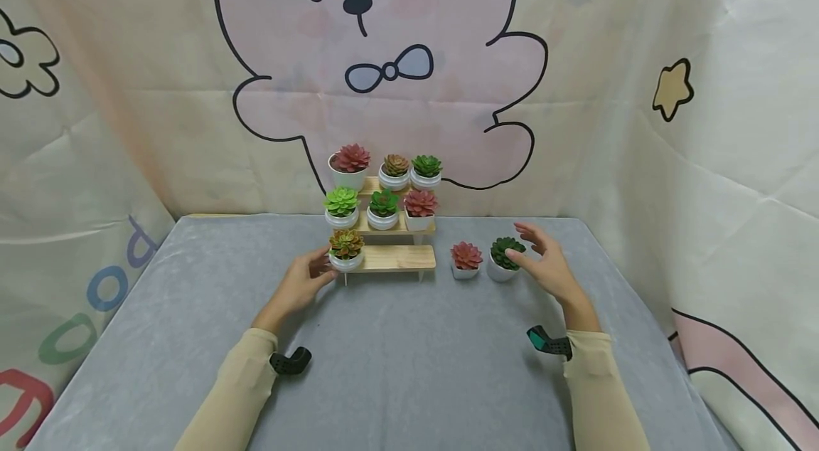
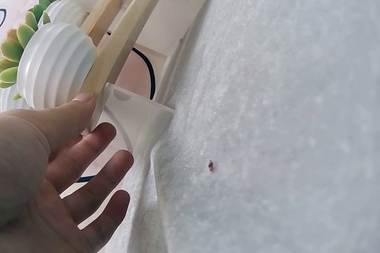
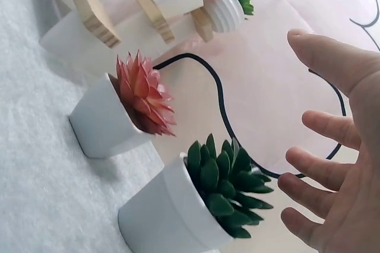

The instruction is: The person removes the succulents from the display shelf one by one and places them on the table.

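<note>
My left hand (image 1: 307, 282) is at the left end of a tiered wooden stand (image 1: 397, 259), its thumb touching the bottom shelf's end in the left wrist view. The index finger is mostly hidden behind the shelf; the other fingers are spread. Just beside it, a yellow-orange succulent (image 1: 346, 246) in a ribbed white pot (image 2: 56, 66) sits on that shelf. My right hand (image 1: 549, 267) is held with fingers apart, close to a dark green succulent (image 3: 225, 184) in a white pot (image 3: 172, 211). In the right wrist view the hand is separate from this plant.
A red succulent (image 1: 466, 257) in a squarish white pot stands between the stand and the dark green plant. Several potted succulents fill the upper tiers, among them a bright green one (image 1: 342, 203). Grey cloth (image 1: 409, 365) covers the table; a printed curtain (image 1: 614, 152) hangs behind.
</note>
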Motion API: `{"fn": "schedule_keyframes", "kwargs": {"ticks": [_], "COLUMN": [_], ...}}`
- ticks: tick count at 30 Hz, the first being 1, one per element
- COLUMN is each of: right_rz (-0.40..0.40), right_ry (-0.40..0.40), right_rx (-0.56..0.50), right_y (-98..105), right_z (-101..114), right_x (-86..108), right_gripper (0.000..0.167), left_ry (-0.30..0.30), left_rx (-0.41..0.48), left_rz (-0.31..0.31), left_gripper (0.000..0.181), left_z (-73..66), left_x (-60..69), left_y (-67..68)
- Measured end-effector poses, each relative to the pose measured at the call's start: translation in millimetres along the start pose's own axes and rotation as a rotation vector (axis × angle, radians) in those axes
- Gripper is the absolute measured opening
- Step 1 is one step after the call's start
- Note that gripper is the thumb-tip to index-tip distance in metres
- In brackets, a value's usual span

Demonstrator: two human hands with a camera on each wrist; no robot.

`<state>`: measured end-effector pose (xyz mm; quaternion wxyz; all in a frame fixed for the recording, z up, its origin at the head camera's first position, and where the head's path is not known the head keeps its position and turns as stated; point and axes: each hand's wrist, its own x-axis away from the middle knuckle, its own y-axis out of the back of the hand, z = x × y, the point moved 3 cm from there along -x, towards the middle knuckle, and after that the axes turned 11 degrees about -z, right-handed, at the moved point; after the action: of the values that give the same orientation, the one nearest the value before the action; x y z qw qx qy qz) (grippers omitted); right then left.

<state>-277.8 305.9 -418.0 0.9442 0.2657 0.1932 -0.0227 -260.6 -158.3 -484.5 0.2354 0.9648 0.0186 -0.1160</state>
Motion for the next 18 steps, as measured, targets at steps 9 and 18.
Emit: {"fn": "schedule_keyframes", "kwargs": {"ticks": [9, 18], "right_rz": [0.021, 0.079], "right_ry": [0.032, 0.057], "right_rx": [-0.004, -0.035], "right_y": [-8, -35], "right_z": [15, 33], "right_x": [2.9, 0.1], "right_gripper": [0.060, 0.062], "left_ry": [-0.033, -0.010], "left_rx": [0.024, 0.010], "left_rz": [-0.002, 0.002], "left_gripper": [0.060, 0.062], "left_z": [1.4, 2.5], "left_x": [1.6, 0.6], "left_y": [0.4, 1.9]}}
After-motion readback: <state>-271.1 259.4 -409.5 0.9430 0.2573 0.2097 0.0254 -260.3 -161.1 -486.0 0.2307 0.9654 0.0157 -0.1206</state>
